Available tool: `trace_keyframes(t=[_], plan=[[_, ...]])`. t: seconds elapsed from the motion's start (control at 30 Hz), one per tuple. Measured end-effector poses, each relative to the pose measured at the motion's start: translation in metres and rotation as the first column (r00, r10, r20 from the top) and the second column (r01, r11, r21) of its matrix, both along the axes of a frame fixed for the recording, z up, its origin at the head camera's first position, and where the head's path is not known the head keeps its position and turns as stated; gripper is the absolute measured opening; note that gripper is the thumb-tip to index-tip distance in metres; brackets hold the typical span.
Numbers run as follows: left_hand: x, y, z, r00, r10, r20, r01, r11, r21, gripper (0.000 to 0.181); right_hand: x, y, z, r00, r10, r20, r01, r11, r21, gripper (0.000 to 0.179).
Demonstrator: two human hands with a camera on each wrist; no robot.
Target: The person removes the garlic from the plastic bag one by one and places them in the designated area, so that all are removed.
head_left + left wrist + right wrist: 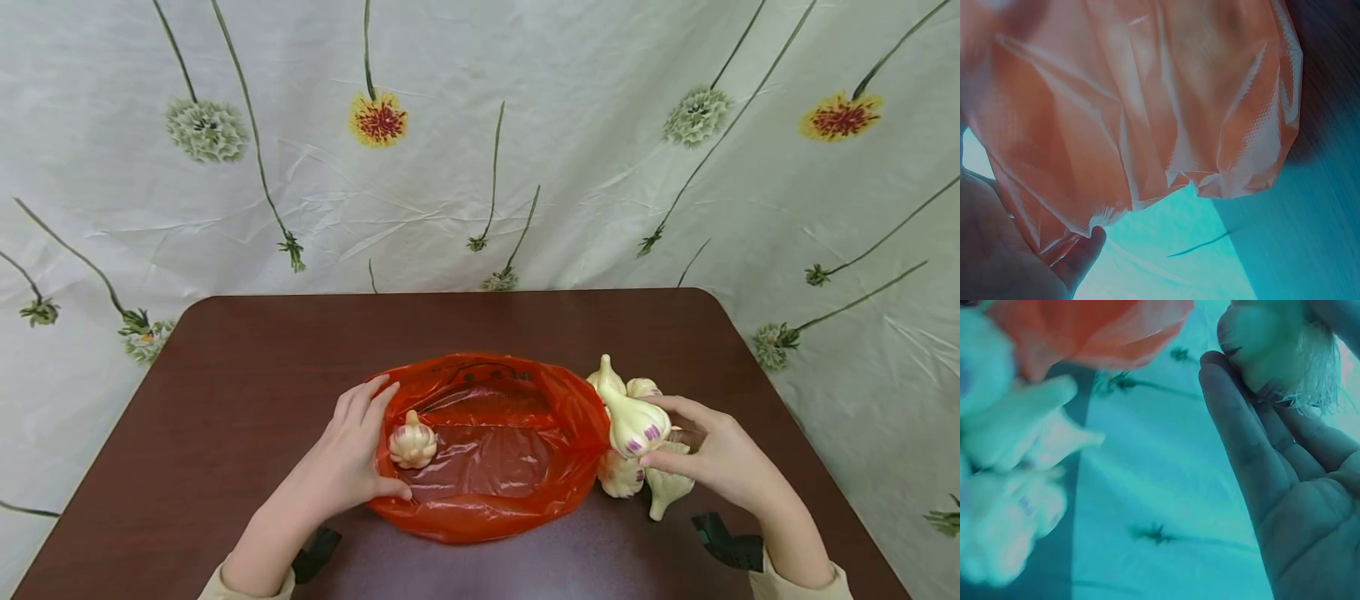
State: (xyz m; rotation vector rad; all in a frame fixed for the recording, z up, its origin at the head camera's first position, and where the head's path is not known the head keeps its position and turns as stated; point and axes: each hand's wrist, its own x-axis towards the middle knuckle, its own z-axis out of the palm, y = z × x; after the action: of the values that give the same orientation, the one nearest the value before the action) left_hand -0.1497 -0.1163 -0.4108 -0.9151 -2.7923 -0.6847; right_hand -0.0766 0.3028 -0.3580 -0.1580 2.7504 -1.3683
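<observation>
A red plastic bag (487, 508) lies with its mouth spread wide in the head view. My left hand (348, 450) grips its left rim, fingers at the top and thumb lower down; the left wrist view shows a fingertip at the edge of the bag (1079, 125). One garlic bulb (412, 443) sits inside the bag, near that hand. At the bag's right side my right hand (720, 454) holds another garlic bulb (637, 427) between thumb and fingers. The right wrist view shows roots on this held bulb (1272, 353).
More garlic bulbs (667, 487) are heaped against the bag's right end, partly hidden by the right hand. Everything stands on a dark brown table (225, 400) with rounded far corners. Behind it hangs a pale flowered cloth (450, 192).
</observation>
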Motion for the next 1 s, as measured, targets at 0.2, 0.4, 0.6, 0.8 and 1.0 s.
trace_keyframes(t=[0.2,0.4,0.6,0.8,1.0], plan=[[0.000,0.001,0.001,1.000,-0.002,0.009,0.002,1.000,-0.002,0.122,0.031,0.025,-0.026,0.996,-0.033,0.077,0.040,0.994,-0.098,0.060],[0.000,0.001,0.002,1.000,0.004,0.015,-0.004,1.000,0.000,0.122,0.056,0.043,-0.049,0.984,0.003,0.179,0.026,0.987,-0.161,0.056],[0.000,0.002,0.000,1.000,0.003,0.021,-0.003,1.000,0.000,0.121,0.073,0.055,-0.076,0.974,0.136,0.182,-0.101,0.976,-0.191,0.052],[0.000,0.002,-0.001,1.000,0.003,0.021,-0.003,1.000,-0.003,0.121,0.081,0.059,-0.097,0.944,0.117,0.308,-0.068,0.984,-0.165,0.059],[0.000,0.003,-0.002,0.999,0.004,0.036,-0.003,1.000,-0.009,0.122,0.081,0.056,-0.106,0.945,-0.001,0.328,0.019,0.998,-0.052,0.059]])
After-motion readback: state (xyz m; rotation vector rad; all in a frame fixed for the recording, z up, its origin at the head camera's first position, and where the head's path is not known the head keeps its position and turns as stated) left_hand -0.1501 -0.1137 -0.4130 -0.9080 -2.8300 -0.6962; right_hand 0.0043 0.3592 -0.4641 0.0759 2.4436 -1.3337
